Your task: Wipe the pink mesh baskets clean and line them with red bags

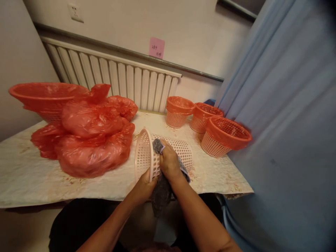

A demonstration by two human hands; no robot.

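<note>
A pale pink perforated plastic wastebasket [185, 149] lies on its side at the table's front edge, its mouth facing left. My left hand [145, 184] is closed on the basket's rim at the lower side, with some fingers hidden behind the plastic. Against the basket's outer wall, my right hand [170, 161] grips a dark grey cloth [160, 193] with a light purple edge. The cloth hangs down past the table edge, and one end of it sticks out above my fingers.
Red plastic bags [91, 150], bulging, lie heaped at the left beside a red-lined basket [49, 96]. Three baskets with red liners [176, 119] stand at the back right. A radiator [115, 75] runs behind the patterned tablecloth [34, 171]; a blue curtain [283, 105] hangs at the right.
</note>
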